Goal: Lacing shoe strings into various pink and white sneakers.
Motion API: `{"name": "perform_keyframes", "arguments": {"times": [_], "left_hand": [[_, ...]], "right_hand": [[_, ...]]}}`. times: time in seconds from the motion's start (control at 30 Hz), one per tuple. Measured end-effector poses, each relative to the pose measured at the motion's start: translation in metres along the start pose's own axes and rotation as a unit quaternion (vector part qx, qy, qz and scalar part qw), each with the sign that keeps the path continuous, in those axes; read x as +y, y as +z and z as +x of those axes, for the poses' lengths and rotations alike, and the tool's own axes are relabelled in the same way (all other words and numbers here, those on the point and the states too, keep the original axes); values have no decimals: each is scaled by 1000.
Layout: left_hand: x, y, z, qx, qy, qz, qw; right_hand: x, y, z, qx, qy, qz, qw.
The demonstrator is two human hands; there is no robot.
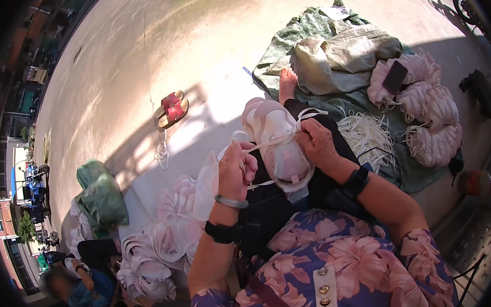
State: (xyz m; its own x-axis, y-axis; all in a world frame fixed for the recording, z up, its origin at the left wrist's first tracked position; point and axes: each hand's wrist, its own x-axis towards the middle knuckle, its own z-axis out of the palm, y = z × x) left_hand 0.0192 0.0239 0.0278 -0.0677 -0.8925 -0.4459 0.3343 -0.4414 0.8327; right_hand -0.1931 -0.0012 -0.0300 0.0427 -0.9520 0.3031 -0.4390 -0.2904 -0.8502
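Across my lap lies a pale pink and white sneaker upper [275,122], its rounded end pointing away from me. A white shoelace [270,142] runs over it between my two hands. To the left of the shoe, my left hand [237,167] is closed, with the lace pinched in its fingers. My right hand [318,143] grips the other part of the lace at the shoe's right side, and a loose lace end sticks out beyond its fingers. Part of a white piece shows beside my left hand; I cannot make out what it is.
Loose white laces [365,135] lie in a heap on a green sheet [418,180] to the right, near bundled shoe uppers [438,141] and a phone [395,77]. More uppers [171,240] and a green bag [100,194] are at left. Red sandals [171,109] stand ahead; another person [91,287] sits lower left.
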Motion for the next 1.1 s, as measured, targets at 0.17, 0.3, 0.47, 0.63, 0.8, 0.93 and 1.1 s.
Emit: {"name": "perform_keyframes", "arguments": {"times": [0.17, 0.3, 0.47, 0.63, 0.8, 0.93, 1.1], "left_hand": [[5, -3, -2, -19, 10, -96, 995], [3, -7, -5, -39, 25, -66, 997], [-3, -1, -3, -72, 40, -171, 982], [-12, 11, -5, -110, 35, -230, 966], [-16, 20, -10, -87, 56, -250, 963], [-13, 22, -14, -76, 89, -258, 959], [-21, 17, -13, -37, 96, -268, 958]], "right_hand": [[10, 8, -7, 44, 54, 29, 997], [5, 9, -6, 28, 2, -3, 1000], [1, 5, -2, -33, -30, -67, 997], [-5, -11, -9, -24, 63, -113, 991], [-51, -7, -20, -69, -78, 21, 994], [-70, -3, -19, -293, 236, 253, 891], [-67, 16, -29, -339, 306, 353, 816]]}}
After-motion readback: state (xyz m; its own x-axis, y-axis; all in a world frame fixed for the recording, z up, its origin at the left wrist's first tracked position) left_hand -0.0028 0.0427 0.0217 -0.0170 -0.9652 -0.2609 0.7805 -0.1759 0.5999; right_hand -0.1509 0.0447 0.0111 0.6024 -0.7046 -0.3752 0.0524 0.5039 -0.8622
